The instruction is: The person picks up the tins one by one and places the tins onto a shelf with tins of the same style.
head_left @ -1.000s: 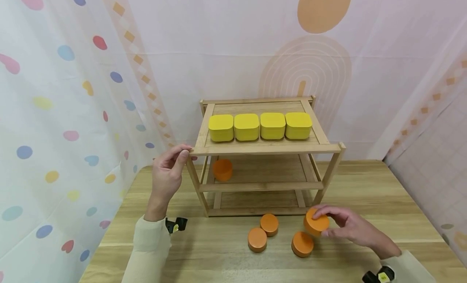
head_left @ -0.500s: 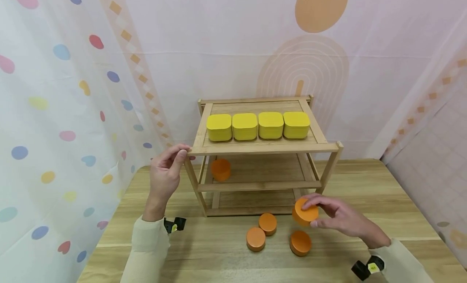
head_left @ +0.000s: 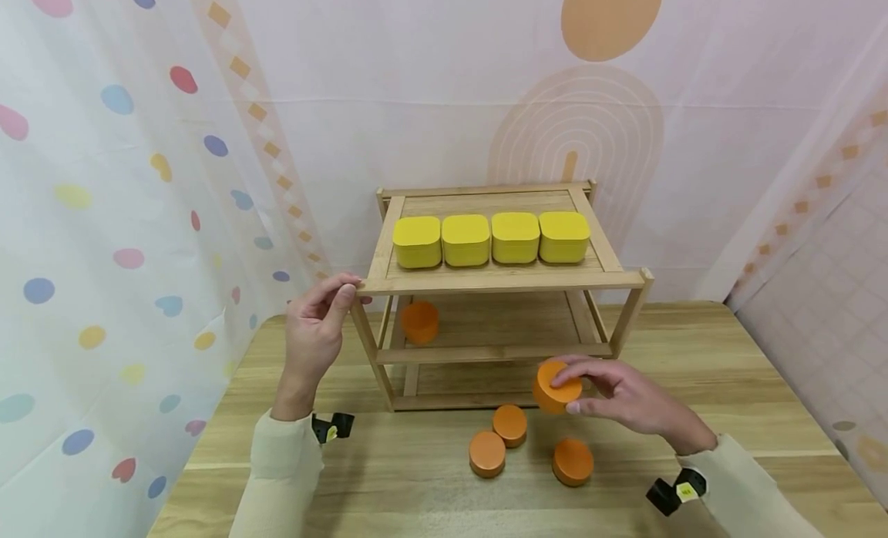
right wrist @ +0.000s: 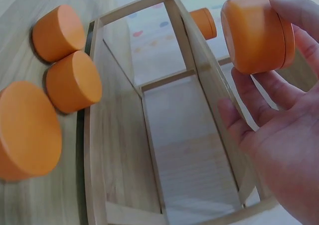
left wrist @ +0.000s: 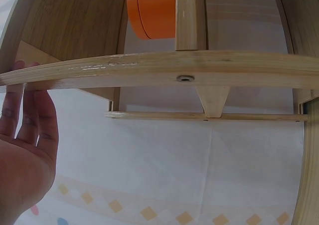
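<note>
My right hand grips a round orange canister between thumb and fingers, in front of the lower part of the wooden shelf rack. In the right wrist view this canister is tilted, its lid seam toward the palm. My left hand pinches the rack's front left top corner; in the left wrist view its fingers reach behind the wooden rail. On the middle shelf, at the left, stands another orange canister. Several yellow rounded-square boxes stand in a row on the top shelf.
Three orange canisters stand on the wooden table before the rack: a pair, one behind and one in front, and one farther right. A patterned curtain hangs behind the rack and along the left.
My right hand has carried the orange canister leftward and up, away from the canister beside it, to the rack's front. My left hand keeps its hold on the rack corner.
</note>
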A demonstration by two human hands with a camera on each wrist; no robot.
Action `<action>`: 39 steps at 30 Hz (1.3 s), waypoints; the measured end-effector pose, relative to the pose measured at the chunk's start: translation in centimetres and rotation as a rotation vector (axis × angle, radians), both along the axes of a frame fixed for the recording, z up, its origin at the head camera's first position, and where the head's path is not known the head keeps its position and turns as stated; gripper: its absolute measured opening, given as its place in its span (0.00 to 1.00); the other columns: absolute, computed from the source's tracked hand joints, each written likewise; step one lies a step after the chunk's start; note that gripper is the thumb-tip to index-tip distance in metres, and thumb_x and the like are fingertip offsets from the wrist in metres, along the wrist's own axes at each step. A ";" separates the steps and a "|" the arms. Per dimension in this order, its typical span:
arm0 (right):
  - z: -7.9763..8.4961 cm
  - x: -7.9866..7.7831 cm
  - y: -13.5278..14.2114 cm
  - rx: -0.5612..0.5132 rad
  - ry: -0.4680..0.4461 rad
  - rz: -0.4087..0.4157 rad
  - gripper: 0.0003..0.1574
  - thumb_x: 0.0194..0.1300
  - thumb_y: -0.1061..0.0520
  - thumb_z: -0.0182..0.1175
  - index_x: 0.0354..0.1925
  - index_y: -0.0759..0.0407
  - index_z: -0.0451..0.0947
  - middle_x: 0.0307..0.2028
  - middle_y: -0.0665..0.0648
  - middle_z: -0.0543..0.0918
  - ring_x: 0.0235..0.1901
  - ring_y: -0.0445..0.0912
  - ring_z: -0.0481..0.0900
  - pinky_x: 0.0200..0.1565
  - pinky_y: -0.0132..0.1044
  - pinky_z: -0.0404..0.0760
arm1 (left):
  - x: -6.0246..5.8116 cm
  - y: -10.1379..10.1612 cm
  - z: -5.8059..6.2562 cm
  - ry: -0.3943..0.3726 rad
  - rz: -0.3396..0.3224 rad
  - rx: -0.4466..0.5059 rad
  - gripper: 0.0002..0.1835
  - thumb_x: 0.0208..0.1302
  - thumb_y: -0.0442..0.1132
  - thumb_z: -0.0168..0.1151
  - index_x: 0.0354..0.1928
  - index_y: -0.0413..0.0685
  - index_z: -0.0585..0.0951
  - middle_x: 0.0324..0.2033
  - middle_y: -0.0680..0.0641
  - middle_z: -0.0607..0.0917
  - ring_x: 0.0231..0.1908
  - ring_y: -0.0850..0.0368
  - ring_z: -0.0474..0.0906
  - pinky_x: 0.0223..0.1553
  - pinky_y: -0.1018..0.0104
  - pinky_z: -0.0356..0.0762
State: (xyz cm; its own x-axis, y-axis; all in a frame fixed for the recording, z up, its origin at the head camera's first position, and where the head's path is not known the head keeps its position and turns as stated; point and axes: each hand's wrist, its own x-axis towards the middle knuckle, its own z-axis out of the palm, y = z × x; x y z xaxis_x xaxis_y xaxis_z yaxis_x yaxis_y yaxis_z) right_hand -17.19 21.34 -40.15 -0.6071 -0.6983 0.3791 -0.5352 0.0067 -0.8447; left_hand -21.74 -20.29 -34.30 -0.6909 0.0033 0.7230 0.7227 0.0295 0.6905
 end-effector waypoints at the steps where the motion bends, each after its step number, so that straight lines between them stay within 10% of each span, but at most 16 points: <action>1: 0.1 -0.1 -0.2 0.001 -0.004 -0.007 0.23 0.65 0.75 0.57 0.55 0.60 0.78 0.64 0.50 0.74 0.66 0.38 0.68 0.63 0.27 0.70 | 0.0 0.0 0.0 0.002 -0.005 0.003 0.08 0.69 0.24 0.55 0.44 0.23 0.79 0.39 0.54 0.88 0.33 0.61 0.85 0.43 0.72 0.83; 17: 1.9 -1.6 -3.8 0.001 0.023 -0.032 0.19 0.65 0.71 0.61 0.53 0.59 0.80 0.62 0.63 0.75 0.67 0.41 0.68 0.64 0.31 0.71 | -0.1 0.0 0.0 0.004 -0.003 -0.005 0.11 0.70 0.28 0.57 0.44 0.20 0.78 0.39 0.54 0.87 0.33 0.61 0.85 0.42 0.71 0.83; 30: 3.3 -2.7 -6.6 0.098 -0.049 -0.176 0.16 0.66 0.58 0.65 0.53 0.50 0.82 0.56 0.51 0.82 0.66 0.51 0.70 0.67 0.41 0.69 | -0.3 -0.2 -0.1 0.007 0.008 -0.015 0.08 0.69 0.25 0.56 0.43 0.22 0.79 0.38 0.54 0.87 0.33 0.59 0.85 0.43 0.71 0.83; 39: 3.1 -3.4 -8.0 0.030 -0.117 -0.115 0.17 0.67 0.61 0.64 0.54 0.54 0.82 0.52 0.56 0.82 0.48 0.48 0.81 0.49 0.37 0.82 | -0.3 -0.1 -0.2 0.013 -0.014 0.001 0.08 0.70 0.25 0.55 0.42 0.21 0.78 0.39 0.53 0.87 0.34 0.60 0.85 0.43 0.70 0.83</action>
